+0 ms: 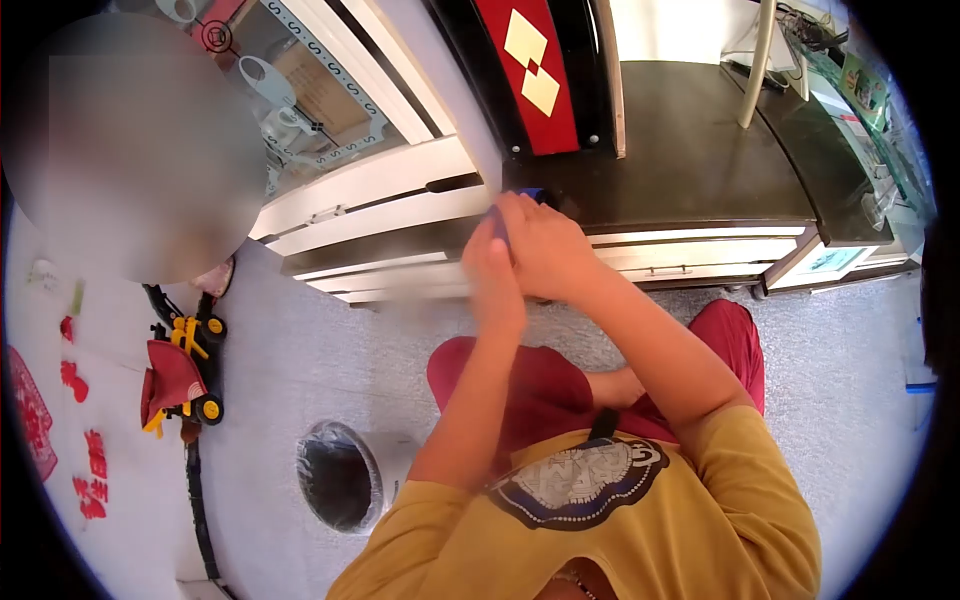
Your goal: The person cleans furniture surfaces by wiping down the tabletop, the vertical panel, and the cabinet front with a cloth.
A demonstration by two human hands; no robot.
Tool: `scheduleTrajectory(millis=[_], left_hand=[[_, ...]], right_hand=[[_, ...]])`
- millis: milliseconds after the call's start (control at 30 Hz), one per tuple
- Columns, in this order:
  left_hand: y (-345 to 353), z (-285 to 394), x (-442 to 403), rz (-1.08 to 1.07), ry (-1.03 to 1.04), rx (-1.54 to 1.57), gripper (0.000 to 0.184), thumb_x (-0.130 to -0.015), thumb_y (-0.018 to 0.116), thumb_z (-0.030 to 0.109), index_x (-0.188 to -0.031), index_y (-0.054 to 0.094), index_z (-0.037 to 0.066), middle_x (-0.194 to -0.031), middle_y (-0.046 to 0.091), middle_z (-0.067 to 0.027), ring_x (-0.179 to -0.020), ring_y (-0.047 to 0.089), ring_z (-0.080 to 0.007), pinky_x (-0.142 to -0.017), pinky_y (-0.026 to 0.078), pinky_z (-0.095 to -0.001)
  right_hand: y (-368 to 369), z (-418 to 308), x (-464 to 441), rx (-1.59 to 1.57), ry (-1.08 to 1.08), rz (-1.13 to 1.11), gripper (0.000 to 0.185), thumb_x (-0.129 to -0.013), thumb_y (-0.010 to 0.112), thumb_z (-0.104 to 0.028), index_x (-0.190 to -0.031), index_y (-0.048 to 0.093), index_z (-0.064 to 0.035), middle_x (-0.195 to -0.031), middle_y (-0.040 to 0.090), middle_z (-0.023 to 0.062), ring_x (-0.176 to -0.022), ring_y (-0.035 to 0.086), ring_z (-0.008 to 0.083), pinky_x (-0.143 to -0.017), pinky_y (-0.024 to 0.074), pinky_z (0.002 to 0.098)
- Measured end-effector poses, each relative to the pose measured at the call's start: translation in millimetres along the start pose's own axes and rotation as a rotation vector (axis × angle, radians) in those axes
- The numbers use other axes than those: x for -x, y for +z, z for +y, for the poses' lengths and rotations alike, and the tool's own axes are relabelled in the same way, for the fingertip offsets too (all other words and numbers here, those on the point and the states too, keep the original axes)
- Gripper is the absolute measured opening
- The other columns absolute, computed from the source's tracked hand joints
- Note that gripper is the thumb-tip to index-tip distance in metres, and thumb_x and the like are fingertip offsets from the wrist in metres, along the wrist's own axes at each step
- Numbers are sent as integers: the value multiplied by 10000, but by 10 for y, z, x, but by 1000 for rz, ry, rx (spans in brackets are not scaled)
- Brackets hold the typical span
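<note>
Fingers of the left hand and right hand curl together over a blurred bluish thing.
They meet by the front edge of a dark cabinet top, which stretches off toward two o'clock. Pale floor opens at four and eight, reaching a toy truck; a lined bin stands at seven.

The shirt and trousers are cloth. The bin bag is thin, crinkly, shiny plastic. The countertop looks smooth.
</note>
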State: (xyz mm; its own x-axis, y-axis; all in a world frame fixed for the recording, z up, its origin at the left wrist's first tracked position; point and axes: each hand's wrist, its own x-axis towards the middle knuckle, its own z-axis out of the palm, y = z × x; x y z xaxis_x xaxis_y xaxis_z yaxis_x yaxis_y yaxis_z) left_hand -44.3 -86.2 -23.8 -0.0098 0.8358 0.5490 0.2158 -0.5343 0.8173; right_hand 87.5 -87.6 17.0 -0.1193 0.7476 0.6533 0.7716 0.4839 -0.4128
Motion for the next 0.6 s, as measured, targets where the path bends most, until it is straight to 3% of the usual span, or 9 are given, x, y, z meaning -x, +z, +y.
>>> scheduleTrajectory(millis=[33,133,167,200,267,367,467,500,600], left_hand=[[-36,-36,-46,22,-45,72,665,-1148,518,508,-1449,594,-80,-1424,643,-285,-1277,613,-488,-1164,446,-546],[-37,93,-206,-58,24,-313,636,-1121,597,476,-1424,602,-84,-1411,639,-307,-1261,612,-499,-1122,459,-563],[32,4,-227,-46,138,-422,594,-1061,710,429,-1382,627,-65,-1414,623,-295,-1286,579,-500,-1102,447,-574],[98,33,-215,-21,162,-546,590,-1040,736,421,-1371,634,-57,-1407,623,-280,-1292,570,-493,-1099,444,-571],[240,184,-222,31,208,-790,585,-997,787,406,-1348,648,-40,-1392,625,-249,-1306,553,-480,-1093,439,-565],[293,260,-289,21,231,-860,596,-906,874,372,-1303,677,-25,-1305,636,-207,-1255,553,-446,-1069,442,-553],[206,203,-307,-11,246,-841,554,-866,905,288,-1278,692,-14,-1264,645,-184,-1220,557,-420,-1058,452,-532],[145,174,-313,-29,247,-813,540,-861,905,259,-1277,690,-8,-1260,649,-180,-1218,558,-418,-1056,455,-525],[-61,123,-338,-72,225,-801,499,-846,894,178,-1267,684,12,-1242,663,-165,-1210,563,-414,-1059,468,-507]], right_hand=[[-67,-66,-7,-52,25,-49,615,-953,700,-231,-1528,539,-85,-1358,723,255,-1225,700,462,-1065,552,524],[-503,58,-186,-353,187,-497,610,-1001,662,-247,-1560,501,-63,-1416,689,274,-1251,683,471,-1064,548,520],[-510,210,-218,-384,178,-522,632,-988,681,-264,-1546,512,-19,-1391,705,266,-1228,696,468,-1042,563,498],[-396,463,-148,-452,-1,-328,588,-972,701,-166,-1521,551,-17,-1353,729,259,-1219,709,458,-1031,579,484],[-403,623,-114,-484,30,-201,570,-923,727,-52,-1479,610,-11,-1346,733,253,-1166,732,437,-1031,591,452],[-517,607,-76,-438,138,-245,529,-927,751,-9,-1445,645,7,-1327,757,213,-1154,767,349,-1038,598,402],[-484,738,-34,-706,236,-186,430,-1005,737,-15,-1428,666,16,-1311,775,143,-1171,763,234,-1011,609,356],[-450,860,-19,-903,278,-120,335,-1088,672,-32,-1421,681,4,-1315,765,88,-1199,738,181,-979,624,338],[-485,997,-60,-1103,532,114,272,-1140,606,-82,-1381,701,0,-1304,750,121,-1116,746,203,-936,643,334]])
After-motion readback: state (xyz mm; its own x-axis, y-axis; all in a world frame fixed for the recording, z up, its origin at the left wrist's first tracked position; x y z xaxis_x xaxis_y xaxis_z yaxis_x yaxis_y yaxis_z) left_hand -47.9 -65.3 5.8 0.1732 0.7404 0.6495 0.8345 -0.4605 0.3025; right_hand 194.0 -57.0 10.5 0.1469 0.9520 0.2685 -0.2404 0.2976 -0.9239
